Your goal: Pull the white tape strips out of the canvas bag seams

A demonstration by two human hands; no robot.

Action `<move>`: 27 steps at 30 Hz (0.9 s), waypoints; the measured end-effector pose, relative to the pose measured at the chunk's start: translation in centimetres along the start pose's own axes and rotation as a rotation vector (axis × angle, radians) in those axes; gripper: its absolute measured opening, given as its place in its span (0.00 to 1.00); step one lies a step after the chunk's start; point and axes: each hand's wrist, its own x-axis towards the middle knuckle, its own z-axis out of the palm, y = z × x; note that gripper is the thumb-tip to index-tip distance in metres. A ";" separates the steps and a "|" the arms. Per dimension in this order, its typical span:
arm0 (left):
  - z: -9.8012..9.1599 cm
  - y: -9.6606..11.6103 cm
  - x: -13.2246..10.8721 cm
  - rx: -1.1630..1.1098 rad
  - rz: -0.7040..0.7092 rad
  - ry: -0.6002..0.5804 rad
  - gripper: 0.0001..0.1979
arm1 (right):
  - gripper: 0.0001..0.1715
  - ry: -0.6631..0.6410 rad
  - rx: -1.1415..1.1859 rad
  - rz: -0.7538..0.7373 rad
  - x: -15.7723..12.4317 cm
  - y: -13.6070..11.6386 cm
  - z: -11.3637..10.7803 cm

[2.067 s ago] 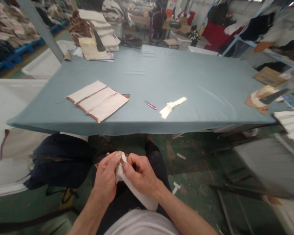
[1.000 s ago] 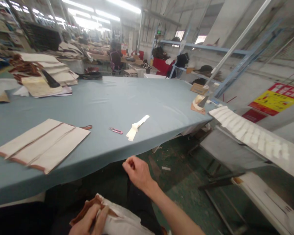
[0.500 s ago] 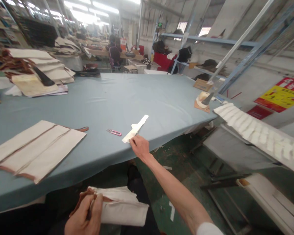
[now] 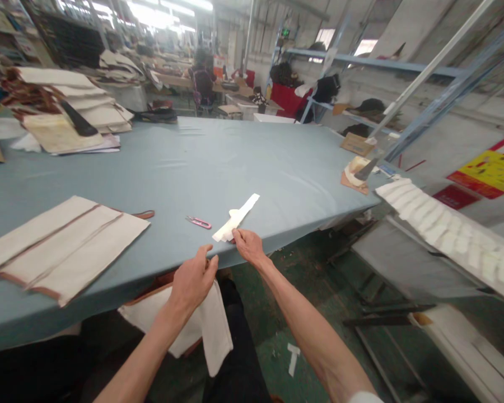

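Note:
My right hand point(image 4: 248, 245) is at the table's front edge, thumb and fingers pinched at the lower end of the white strips point(image 4: 239, 215). Several of these strips seem to overlap there, and a small reddish bit shows under the fingertips. My left hand point(image 4: 194, 275) is just in front of the edge, index finger and thumb stretched forward and apart, with the other fingers partly hidden. Beneath it, over my lap, a cream cloth piece point(image 4: 215, 330) with brown trim hangs down. Pink thread snips point(image 4: 199, 222) lie left of the strips.
A flat cream cloth panel point(image 4: 73, 243) with brown seams lies on the blue-covered table point(image 4: 185, 173) at left. Stacked cloth pieces point(image 4: 84, 95) stand behind it. At right are a cardboard box point(image 4: 357, 144) and a side board point(image 4: 453, 232) bearing rows of white strips.
My left hand has risen from my lap toward the table edge, and its pinch on the cream cloth has loosened. The cloth now hangs lower and unfolded. My right hand stays at the strips.

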 end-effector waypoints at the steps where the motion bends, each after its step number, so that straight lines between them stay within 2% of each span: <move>1: 0.3 0.4 1.0 0.024 0.011 -0.019 0.21 | 0.22 -0.007 0.027 0.000 0.0 0.1 0.0; 5: 1.6 1.5 4.5 0.149 0.025 -0.081 0.22 | 0.23 -0.020 0.157 0.008 0.2 0.5 -0.2; 8: 2.1 2.1 6.1 0.238 0.026 -0.118 0.20 | 0.23 -0.020 0.284 0.036 1.0 1.2 -0.5; 13: 2.3 2.4 6.6 0.322 0.015 -0.155 0.21 | 0.25 0.004 0.548 0.116 2.7 2.6 -0.7; 17: 2.2 2.6 6.4 0.349 0.020 -0.164 0.20 | 0.27 0.119 0.694 0.170 3.4 3.5 -1.1; 21: 2.2 2.9 6.5 0.374 0.026 -0.161 0.20 | 0.25 0.262 0.720 0.208 5.5 5.0 -3.7; 27: 2.4 2.5 7.0 0.387 0.062 -0.149 0.19 | 0.18 0.365 0.699 0.262 11.5 7.6 -8.9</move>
